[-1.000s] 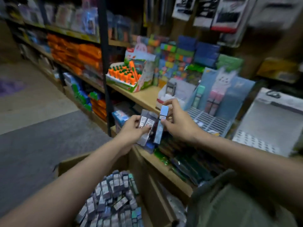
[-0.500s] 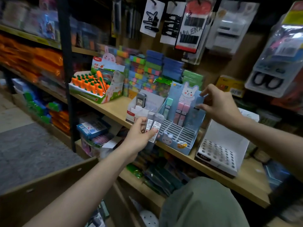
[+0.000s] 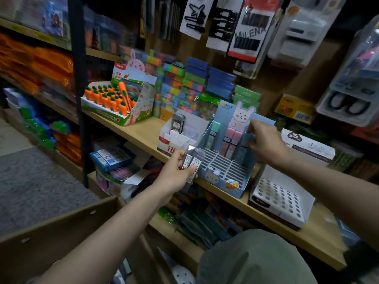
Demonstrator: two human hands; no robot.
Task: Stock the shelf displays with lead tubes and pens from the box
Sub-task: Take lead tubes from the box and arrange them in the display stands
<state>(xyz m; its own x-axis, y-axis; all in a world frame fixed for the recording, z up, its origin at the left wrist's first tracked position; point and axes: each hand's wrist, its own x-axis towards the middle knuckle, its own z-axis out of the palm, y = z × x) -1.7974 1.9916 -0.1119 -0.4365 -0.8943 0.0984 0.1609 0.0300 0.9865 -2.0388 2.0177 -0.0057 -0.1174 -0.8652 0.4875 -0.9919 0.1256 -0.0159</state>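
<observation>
Two clear lead tubes (image 3: 191, 160) are pinched in the left hand (image 3: 176, 175), just in front of the blue rabbit display (image 3: 223, 173) on the wooden shelf (image 3: 143, 134). At two o'clock, the right hand (image 3: 264, 144) curls at the display's back row; whether it holds anything is unclear. At ten o'clock stands the carrot box (image 3: 114, 107).

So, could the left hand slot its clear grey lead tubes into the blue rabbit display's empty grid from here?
Probably yes: the left hand holds the clear grey lead tubes at the blue rabbit display's front-left corner, with empty slots beside them. The right hand is further back.
</observation>
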